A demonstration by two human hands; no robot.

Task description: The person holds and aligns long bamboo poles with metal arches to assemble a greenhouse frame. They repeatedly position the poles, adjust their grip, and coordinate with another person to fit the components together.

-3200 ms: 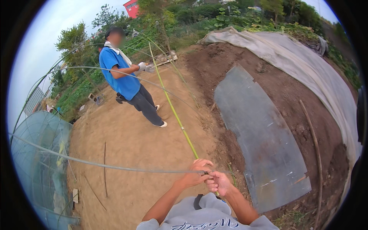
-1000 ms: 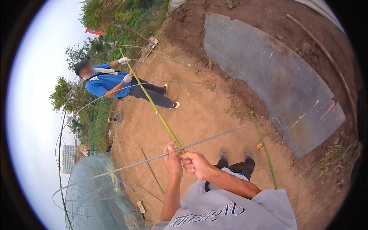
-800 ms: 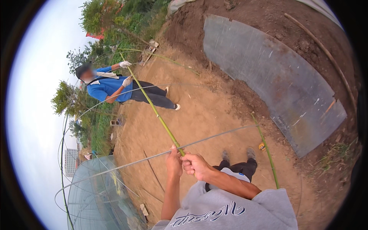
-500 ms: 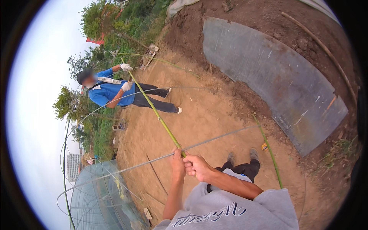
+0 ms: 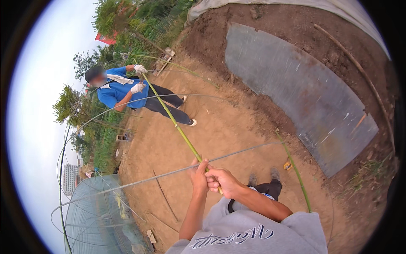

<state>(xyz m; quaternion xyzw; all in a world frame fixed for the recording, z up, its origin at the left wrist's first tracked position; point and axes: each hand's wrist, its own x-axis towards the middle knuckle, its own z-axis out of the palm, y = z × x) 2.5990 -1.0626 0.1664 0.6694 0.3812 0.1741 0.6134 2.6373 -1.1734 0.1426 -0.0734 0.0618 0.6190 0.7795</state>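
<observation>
- Green pole (image 5: 185,140): runs to 11 o'clock, co-worker (image 5: 122,94) at far end.
- Left hand (image 5: 199,178): fingers wrapped round it beside grey hoop (image 5: 237,152); right hand (image 5: 223,182): fist on near end.
- Probably light, springy, slick; best held at hoop crossing.

A co-worker (image 5: 119,89) has a blurred face (image 5: 99,79). The left hand (image 5: 199,174) and right hand (image 5: 224,182) cover a stretch of the held pole (image 5: 182,134). The lower edge cuts off the shirt (image 5: 262,222) and the film tunnel (image 5: 95,213); the upper edge crops the pale sheet (image 5: 204,9). A yellow thing (image 5: 287,166) near the feet (image 5: 275,174) is too small to tell.
</observation>
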